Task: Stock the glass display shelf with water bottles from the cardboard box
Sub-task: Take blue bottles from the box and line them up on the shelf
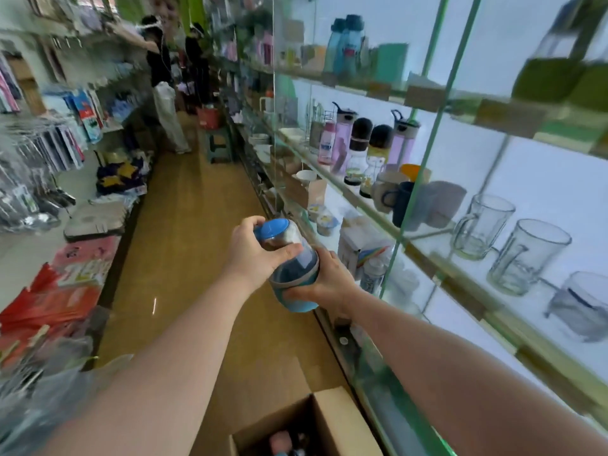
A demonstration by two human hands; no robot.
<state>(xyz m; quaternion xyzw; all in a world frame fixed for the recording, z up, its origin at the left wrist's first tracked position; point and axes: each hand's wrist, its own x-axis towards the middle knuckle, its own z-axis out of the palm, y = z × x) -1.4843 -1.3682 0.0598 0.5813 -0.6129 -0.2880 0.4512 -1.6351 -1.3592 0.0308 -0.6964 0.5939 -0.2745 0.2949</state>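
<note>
A blue water bottle (293,263) with a blue lid and a blue sleeve on its base is held in the aisle, in front of the glass display shelf (424,255). My left hand (255,250) grips its lid end. My right hand (324,279) holds its base from the right side. The bottle tilts with its lid to the upper left. An open cardboard box (332,422) stands on the floor at the bottom edge, with more bottles partly seen inside. Pink, black-capped and clear bottles (371,146) stand on the middle shelf.
Glass mugs (513,245) and ceramic cups (399,195) fill the shelf at right. Green glass frame posts (416,179) stand in front of the shelves. Goods racks line the left of the aisle. Two people (164,77) and a green stool (218,144) stand at the far end.
</note>
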